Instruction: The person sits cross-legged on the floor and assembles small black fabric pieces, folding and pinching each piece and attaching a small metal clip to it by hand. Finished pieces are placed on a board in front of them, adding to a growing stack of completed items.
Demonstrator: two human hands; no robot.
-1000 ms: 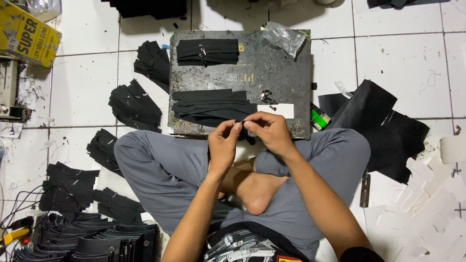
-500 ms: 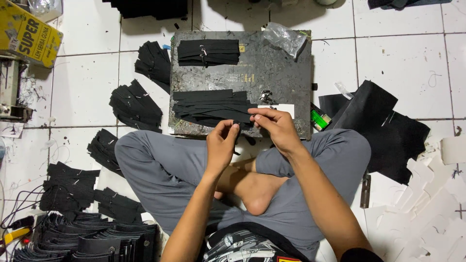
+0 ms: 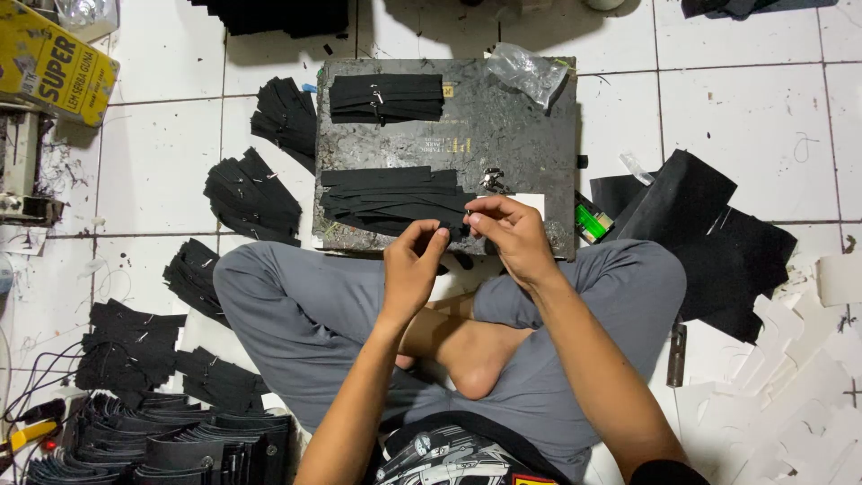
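Note:
I sit cross-legged on a white tiled floor in front of a dark grey work board [image 3: 503, 135]. My left hand [image 3: 415, 265] and my right hand [image 3: 507, 235] meet at the board's near edge and pinch the end of a black strip [image 3: 453, 231], with a small metal ring at my right fingertips. A pile of black strips [image 3: 391, 199] lies on the board just beyond my hands. A second, smaller stack of strips with metal rings [image 3: 386, 97] lies at the board's far side. A few loose metal rings [image 3: 491, 180] rest near my right hand.
Piles of finished black strips [image 3: 253, 193] fan out on the floor to the left. Black sheets [image 3: 709, 238] and white paper scraps [image 3: 790, 395] lie on the right. A green lighter [image 3: 591, 219], a clear plastic bag [image 3: 530, 72] and a yellow box [image 3: 54, 67] are nearby.
Both hands have shifted slightly forward and right, onto the near edge of the board, still working the same strip end.

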